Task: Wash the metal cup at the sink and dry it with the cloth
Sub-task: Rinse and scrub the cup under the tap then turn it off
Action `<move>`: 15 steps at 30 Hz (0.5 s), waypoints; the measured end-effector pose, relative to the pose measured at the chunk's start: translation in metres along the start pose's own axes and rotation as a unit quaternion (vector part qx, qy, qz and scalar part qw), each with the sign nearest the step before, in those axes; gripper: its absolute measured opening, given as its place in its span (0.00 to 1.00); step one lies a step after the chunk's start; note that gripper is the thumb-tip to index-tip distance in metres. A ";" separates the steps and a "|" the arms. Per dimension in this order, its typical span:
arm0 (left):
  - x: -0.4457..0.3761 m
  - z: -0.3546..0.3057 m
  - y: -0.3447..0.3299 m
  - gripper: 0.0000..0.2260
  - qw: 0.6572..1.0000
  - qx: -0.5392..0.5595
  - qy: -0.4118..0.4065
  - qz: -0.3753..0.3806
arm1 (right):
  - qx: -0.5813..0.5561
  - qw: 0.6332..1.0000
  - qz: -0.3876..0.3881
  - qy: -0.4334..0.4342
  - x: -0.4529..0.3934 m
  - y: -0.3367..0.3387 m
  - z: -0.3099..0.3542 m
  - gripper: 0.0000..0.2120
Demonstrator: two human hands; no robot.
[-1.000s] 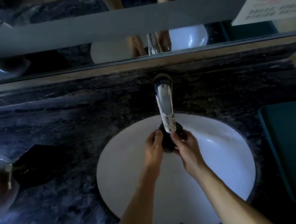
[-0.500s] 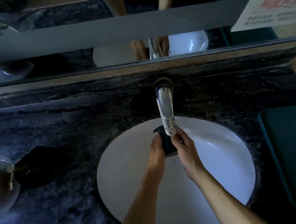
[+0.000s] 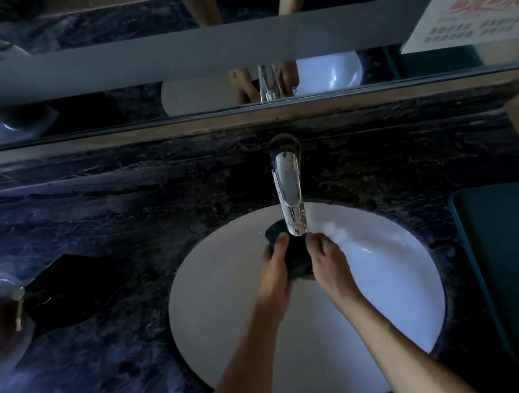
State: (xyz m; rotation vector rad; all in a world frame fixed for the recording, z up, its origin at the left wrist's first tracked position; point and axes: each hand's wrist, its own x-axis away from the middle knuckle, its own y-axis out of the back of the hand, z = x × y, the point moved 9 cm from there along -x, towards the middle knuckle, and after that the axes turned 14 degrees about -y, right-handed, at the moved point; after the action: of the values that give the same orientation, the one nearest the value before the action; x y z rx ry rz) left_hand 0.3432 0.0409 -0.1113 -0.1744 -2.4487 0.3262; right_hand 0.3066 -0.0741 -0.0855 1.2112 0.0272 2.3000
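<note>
Glossy chrome tap (image 3: 289, 188), veined marble counter (image 3: 119, 217)

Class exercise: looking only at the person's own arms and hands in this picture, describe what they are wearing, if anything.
Nothing shows on them. The left hand and right hand are bare, without gloves. Both forearms are uncovered up to the frame's lower edge, so no sleeves are in view. No watch, ring or bracelet can be made out in the dim light.

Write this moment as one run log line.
stage: washing | cup: under faucet, over sink | left hand, right hand: holding cup | cloth: on counter
</note>
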 end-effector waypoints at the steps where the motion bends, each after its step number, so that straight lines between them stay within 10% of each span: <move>1: 0.000 -0.001 0.000 0.19 1.000 -0.008 -0.006 0.001 | 0.005 1.000 0.003 0.005 0.002 0.000 0.001 0.13; 15: 0.050 0.015 0.002 0.15 0.990 0.061 0.124 -0.022 | 0.103 0.994 -0.004 0.021 0.032 0.016 -0.010 0.12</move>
State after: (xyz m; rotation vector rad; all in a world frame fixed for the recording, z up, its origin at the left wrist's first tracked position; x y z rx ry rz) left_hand 0.2957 0.0501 -0.0933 -0.1008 -2.1773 0.4070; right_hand 0.2770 -0.0710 -0.0635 1.2606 0.2904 2.3613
